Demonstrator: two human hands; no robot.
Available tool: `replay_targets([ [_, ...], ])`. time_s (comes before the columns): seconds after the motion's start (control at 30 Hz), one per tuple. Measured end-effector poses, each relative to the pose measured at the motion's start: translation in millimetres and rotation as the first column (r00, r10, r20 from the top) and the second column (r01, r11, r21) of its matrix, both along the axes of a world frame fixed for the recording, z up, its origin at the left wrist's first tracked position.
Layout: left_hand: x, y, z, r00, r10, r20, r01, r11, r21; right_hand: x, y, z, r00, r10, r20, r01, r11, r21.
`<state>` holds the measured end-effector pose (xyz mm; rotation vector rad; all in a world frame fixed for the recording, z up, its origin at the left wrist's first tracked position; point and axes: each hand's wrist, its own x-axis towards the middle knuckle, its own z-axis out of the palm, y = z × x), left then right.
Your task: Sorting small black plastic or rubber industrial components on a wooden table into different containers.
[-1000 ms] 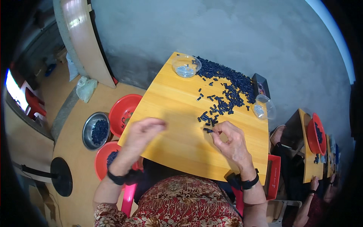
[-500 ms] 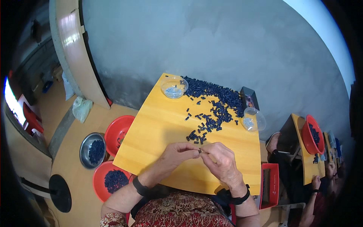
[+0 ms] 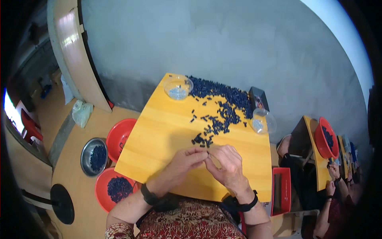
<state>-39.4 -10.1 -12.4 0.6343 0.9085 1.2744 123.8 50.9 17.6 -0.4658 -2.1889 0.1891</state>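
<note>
My left hand (image 3: 181, 162) and right hand (image 3: 229, 165) meet at the fingertips, gripping what I can't tell; a slack pinch could lose it among the black pieces (image 3: 230, 115) beyond.

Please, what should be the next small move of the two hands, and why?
Perhaps the left hand and right hand could press gently toward each other: their fingertips meet over the yellow table, close to the loose black pieces, as if sharing something small, though it is mostly hidden.
</note>
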Motion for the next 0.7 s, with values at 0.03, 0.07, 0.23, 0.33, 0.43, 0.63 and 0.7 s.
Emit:
replay_targets([
  [0.03, -3.0, 1.4, -1.6, 0.997, -0.025, -0.075, 0.030, 0.997, 0.067, -1.1, -0.1, 2.5, 0.999, -0.002, 0.036, 0.001, 0.999, 0.045],
  [0.07, -1.2, -5.0, -3.7, 0.997, -0.025, -0.070, 0.030, 0.998, 0.063, 0.1, -5.6, -1.6, 0.999, -0.002, 0.040, 0.001, 0.999, 0.040],
  [0.23, -0.4, -4.5, -9.8, 0.999, 0.034, -0.010, -0.034, 0.999, -0.016, -2.1, -3.3, -8.1, 0.999, -0.002, 0.035, 0.000, 0.999, 0.047],
  [0.33, -4.7, -2.4, -8.1, 0.999, 0.026, -0.022, -0.025, 1.000, 0.016, -4.2, 0.7, -9.6, 0.999, 0.031, 0.033, -0.032, 0.999, 0.028],
  [0.43, -7.1, -2.0, -10.9, 1.000, 0.019, 0.021, -0.019, 0.999, 0.031, -5.8, 2.7, -10.8, 0.999, 0.042, 0.033, -0.043, 0.998, 0.043],
  [0.63, -6.1, -0.7, -17.9, 0.996, 0.012, -0.090, -0.009, 0.999, 0.039, -4.8, 2.0, -17.3, 0.999, 0.032, 0.040, -0.033, 0.999, 0.036],
  [0.7, -5.5, -0.6, -19.0, 0.995, 0.023, -0.101, -0.018, 0.999, 0.047, -4.5, 3.1, -19.2, 0.999, 0.027, 0.045, -0.029, 0.999, 0.044],
])
